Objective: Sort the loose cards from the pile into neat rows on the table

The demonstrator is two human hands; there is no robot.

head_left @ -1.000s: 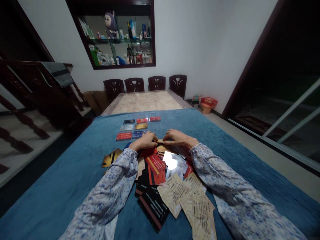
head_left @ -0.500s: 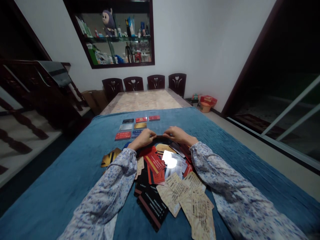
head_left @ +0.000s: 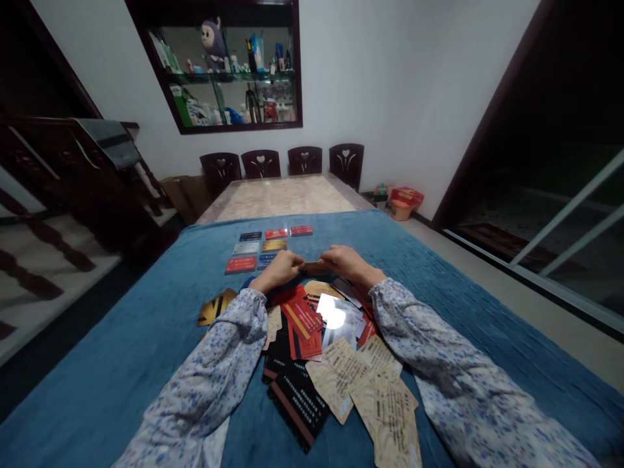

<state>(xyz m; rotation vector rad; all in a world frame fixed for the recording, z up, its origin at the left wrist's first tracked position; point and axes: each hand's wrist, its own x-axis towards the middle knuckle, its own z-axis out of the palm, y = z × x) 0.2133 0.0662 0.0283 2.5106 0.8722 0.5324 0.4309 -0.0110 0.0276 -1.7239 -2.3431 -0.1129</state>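
My left hand (head_left: 281, 269) and my right hand (head_left: 348, 262) meet above the far edge of a loose pile of cards. Between their pinched fingers they hold a card stack (head_left: 312, 267), seen nearly edge-on; how many cards it has I cannot tell. Below my wrists lie red cards (head_left: 303, 318), a shiny silver card (head_left: 336, 313), black cards (head_left: 299, 402) and cream patterned cards (head_left: 396, 416), overlapping one another. A gold-and-black card (head_left: 214, 308) rests left of my left forearm.
Beyond my left hand, small card stacks stand in rows, among them a red stack (head_left: 240, 264), a gold stack (head_left: 273, 245) and a dark stack (head_left: 250, 236). A blue cloth (head_left: 146, 338) covers the near table. Chairs (head_left: 305, 160) line its far end.
The card stack between my hands has tilted slightly and shows a lighter brown edge. Both hands stay in almost the same place, and the pile is unchanged.
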